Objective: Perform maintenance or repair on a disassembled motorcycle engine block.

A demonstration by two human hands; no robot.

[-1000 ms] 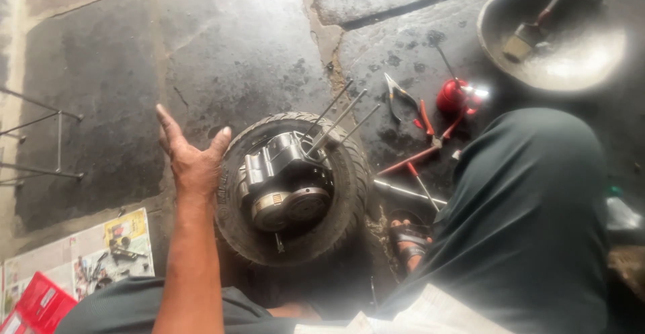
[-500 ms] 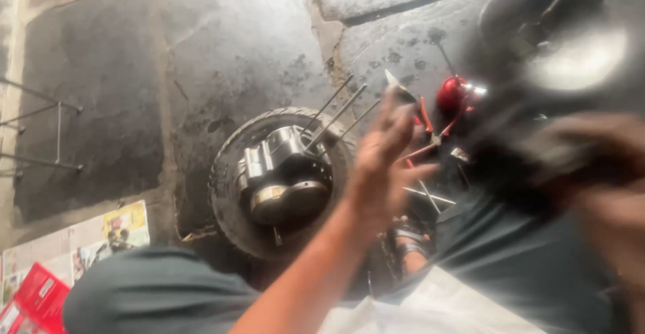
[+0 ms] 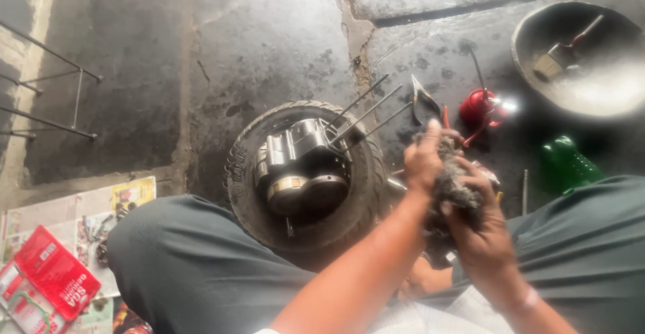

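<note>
Gripping a grey wad of rag (image 3: pixel 451 187), both hands meet just right of the engine. Left hand (image 3: pixel 424 159) fingers clenched on the wad's upper end; right hand (image 3: pixel 478 230) fingers clenched round its lower part. Change noted: a second ago the left hand hung open and empty beside the tyre; half a second ago it was swinging across; now it is on the rag, so wiping of the hands appears under way. Engine block (image 3: pixel 302 166) sits untouched inside the tyre (image 3: pixel 366 173), left of the fingers, long studs pointing up-right. Beyond the fingers: pliers (image 3: pixel 423 99), red oil can (image 3: pixel 478 106). Farther right: green bottle (image 3: pixel 568 163), metal basin (image 3: pixel 537 18) with brush (image 3: pixel 557 59).
</note>
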